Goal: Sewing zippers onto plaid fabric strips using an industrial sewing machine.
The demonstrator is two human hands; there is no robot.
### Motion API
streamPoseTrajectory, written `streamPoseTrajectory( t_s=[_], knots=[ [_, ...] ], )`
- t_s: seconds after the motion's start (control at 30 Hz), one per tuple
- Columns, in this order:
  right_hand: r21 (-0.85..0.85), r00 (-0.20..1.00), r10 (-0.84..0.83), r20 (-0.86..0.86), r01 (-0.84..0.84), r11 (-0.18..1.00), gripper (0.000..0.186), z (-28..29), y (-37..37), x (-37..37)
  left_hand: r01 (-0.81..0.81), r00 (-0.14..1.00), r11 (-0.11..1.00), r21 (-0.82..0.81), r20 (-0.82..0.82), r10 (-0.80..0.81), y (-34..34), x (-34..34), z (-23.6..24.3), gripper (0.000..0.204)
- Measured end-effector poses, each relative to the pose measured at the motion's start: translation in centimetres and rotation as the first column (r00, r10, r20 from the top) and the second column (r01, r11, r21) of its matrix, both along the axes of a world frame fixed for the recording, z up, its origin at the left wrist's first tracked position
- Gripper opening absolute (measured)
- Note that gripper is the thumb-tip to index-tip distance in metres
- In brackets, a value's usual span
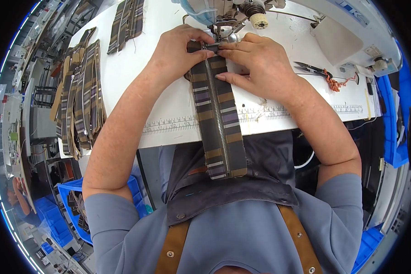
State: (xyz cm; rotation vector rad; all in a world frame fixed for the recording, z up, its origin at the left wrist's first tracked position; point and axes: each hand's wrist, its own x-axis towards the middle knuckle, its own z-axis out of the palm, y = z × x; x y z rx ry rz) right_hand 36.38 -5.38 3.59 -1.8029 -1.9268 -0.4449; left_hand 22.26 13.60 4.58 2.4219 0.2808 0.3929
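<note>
A striped fabric strip with a metal zipper down its middle runs from the sewing machine's presser foot over the table's front edge toward my apron. At its far end, my left hand pinches the left side between thumb and fingers, close to the needle area. My right hand has its index and middle fingertips on the same end's right side, while the thumb rests lower on the strip's right edge. A small dark piece lies across the zipper's end between my fingertips; its exact shape is partly hidden.
Several striped zipper strips hang over the table's left edge, and more strips lie farther back. Black scissors with red cord lie right of my right hand. A ruler tape runs along the front. Blue bins stand below.
</note>
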Motion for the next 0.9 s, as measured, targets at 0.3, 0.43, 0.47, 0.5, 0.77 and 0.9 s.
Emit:
streamPoseTrajectory(
  t_s=[0.3, 0.43, 0.47, 0.5, 0.77, 0.9],
  knots=[
    [-0.013, 0.999, -0.043, 0.006, 0.043, 0.999, 0.043, 0.0, 0.4, 0.3, -0.065, 0.995, 0.990, 0.128, 0.087, 0.054, -0.2, 0.7, -0.3, 0.024],
    [0.016, 0.999, -0.044, 0.023, 0.044, 0.999, 0.041, -0.1, 0.8, 0.5, -0.061, 0.988, 0.987, 0.148, 0.152, 0.039, 0.4, 1.1, -1.0, 0.023],
    [0.014, 0.999, -0.047, 0.025, 0.046, 0.999, 0.041, -0.1, 0.8, 0.5, -0.063, 0.989, 0.992, 0.107, 0.142, 0.047, 0.3, 1.1, -1.1, 0.022],
    [0.012, 0.999, -0.047, 0.025, 0.046, 0.999, 0.041, -0.1, 0.8, 0.5, -0.065, 0.990, 0.996, 0.066, 0.131, 0.056, 0.3, 1.1, -1.1, 0.021],
    [0.055, 1.000, -0.015, 0.003, 0.015, 0.998, 0.037, -0.2, 0.5, 0.7, 0.045, 0.976, 0.840, 0.541, 0.154, -0.152, -1.4, -1.5, -1.3, 0.034],
    [0.058, 0.999, -0.033, 0.001, 0.033, 0.998, 0.038, -0.6, 0.4, 0.9, 0.166, 0.977, 0.902, 0.399, 0.056, -0.205, -3.4, -4.1, -1.0, 0.057]
  ],
)
